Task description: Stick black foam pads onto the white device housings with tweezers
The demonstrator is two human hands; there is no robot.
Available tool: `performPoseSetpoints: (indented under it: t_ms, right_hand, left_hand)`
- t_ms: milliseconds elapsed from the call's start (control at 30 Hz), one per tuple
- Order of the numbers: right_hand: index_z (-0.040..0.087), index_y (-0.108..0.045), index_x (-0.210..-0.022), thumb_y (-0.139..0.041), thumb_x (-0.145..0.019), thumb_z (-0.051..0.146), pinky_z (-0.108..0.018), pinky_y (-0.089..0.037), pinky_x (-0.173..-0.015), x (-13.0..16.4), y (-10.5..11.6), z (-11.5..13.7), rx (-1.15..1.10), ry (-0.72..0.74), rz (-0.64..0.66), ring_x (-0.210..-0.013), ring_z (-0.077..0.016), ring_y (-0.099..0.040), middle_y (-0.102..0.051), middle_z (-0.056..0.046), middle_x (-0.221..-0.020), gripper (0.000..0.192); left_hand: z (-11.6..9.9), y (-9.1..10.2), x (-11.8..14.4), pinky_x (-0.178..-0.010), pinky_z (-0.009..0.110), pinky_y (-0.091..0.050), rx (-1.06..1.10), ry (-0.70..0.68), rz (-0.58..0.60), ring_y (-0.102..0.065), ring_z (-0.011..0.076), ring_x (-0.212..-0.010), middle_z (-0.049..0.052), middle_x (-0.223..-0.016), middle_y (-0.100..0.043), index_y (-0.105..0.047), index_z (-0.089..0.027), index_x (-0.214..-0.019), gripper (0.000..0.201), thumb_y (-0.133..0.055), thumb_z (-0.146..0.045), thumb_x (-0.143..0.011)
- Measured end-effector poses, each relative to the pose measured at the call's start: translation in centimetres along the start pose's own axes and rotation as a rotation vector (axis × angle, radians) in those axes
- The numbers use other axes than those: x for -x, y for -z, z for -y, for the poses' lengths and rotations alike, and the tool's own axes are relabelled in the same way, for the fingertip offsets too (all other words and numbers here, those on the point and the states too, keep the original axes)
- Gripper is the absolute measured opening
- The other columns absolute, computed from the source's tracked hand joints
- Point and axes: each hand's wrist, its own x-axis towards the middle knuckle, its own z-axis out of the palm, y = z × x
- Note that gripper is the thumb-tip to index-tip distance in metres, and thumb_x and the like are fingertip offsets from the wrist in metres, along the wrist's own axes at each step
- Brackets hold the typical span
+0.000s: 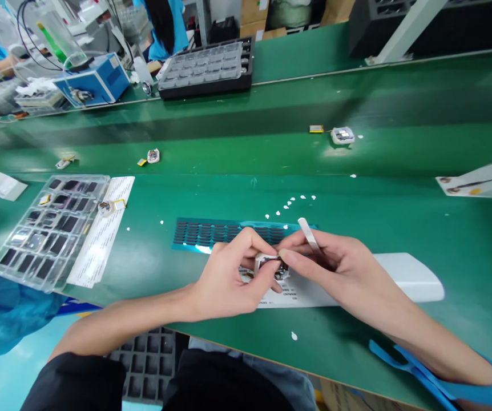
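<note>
My left hand (233,277) is closed around a small white device casing (259,261) with electronic parts showing inside. The thumb and index finger of my right hand (344,260) pinch at the casing's right edge; anything tiny between those fingertips is hidden. A flat white stick (308,233) is tucked in the right hand, its rounded end pointing up. Beneath both hands lies a printed white sheet (297,298). Just behind them is a teal film strip (203,232) with rows of dark narrow pieces. Small white tabs (287,206) are scattered beyond it.
A clear compartment tray (36,240) of dark screens stands at left. Casings with yellow batteries (342,135) sit along the bench's back strip. Right of my hand lies a smooth white object (412,277). A black tray (207,68) and blue box (94,80) stand behind. Co-workers in blue are nearby.
</note>
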Motion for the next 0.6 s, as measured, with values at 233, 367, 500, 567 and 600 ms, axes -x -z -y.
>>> performPoseSetpoints:
  t_ms: [233,367,500,567,600]
  right_hand:
    - [0.023,-0.077,-0.087,-0.08,-0.087,0.078,-0.025,-0.057,-0.058,0.0,0.1,0.0,0.001,-0.035,0.009,-0.066,-0.0165,-0.069,-0.076,-0.004,-0.077,0.055]
    - [0.023,-0.075,-0.087,-0.076,-0.089,0.081,-0.026,-0.057,-0.057,0.1,-0.3,-0.3,0.033,-0.012,-0.013,-0.066,-0.0171,-0.07,-0.075,-0.005,-0.078,0.058]
    - [0.023,-0.071,-0.086,-0.075,-0.09,0.082,-0.025,-0.056,-0.057,0.3,-1.2,-0.7,0.045,0.033,-0.111,-0.062,-0.0156,-0.069,-0.075,-0.003,-0.075,0.06]
    - [0.023,-0.07,-0.085,-0.074,-0.088,0.085,-0.025,-0.054,-0.054,0.4,-1.4,-0.9,0.058,0.033,-0.158,-0.06,-0.0155,-0.067,-0.074,-0.003,-0.073,0.062]
    - [0.023,-0.071,-0.086,-0.073,-0.088,0.086,-0.025,-0.054,-0.054,0.4,-1.3,-1.0,0.066,0.032,-0.166,-0.06,-0.0158,-0.067,-0.074,-0.003,-0.074,0.063]
  left_hand:
    - [0.1,0.0,0.0,-0.046,0.013,-0.054,0.036,0.074,0.019,-0.084,0.0223,-0.065,0.003,-0.079,-0.079,-0.051,-0.021,-0.098,0.018,-0.068,-0.026,-0.096]
    - [0.0,0.0,0.1,-0.048,0.013,-0.055,0.037,0.086,0.018,-0.084,0.022,-0.067,0.003,-0.079,-0.079,-0.051,-0.021,-0.098,0.019,-0.07,-0.025,-0.095]
    - [0.4,-0.1,0.2,-0.053,0.014,-0.058,0.034,0.083,0.01,-0.084,0.0214,-0.069,0.002,-0.08,-0.079,-0.052,-0.021,-0.101,0.019,-0.07,-0.026,-0.096]
    - [0.6,-0.1,0.2,-0.055,0.015,-0.059,0.046,0.105,0.01,-0.085,0.0209,-0.07,0.002,-0.081,-0.08,-0.051,-0.021,-0.102,0.02,-0.07,-0.027,-0.097]
    - [0.8,-0.1,0.2,-0.055,0.016,-0.059,0.055,0.122,0.014,-0.085,0.0207,-0.07,0.002,-0.081,-0.08,-0.051,-0.021,-0.102,0.022,-0.071,-0.028,-0.097]
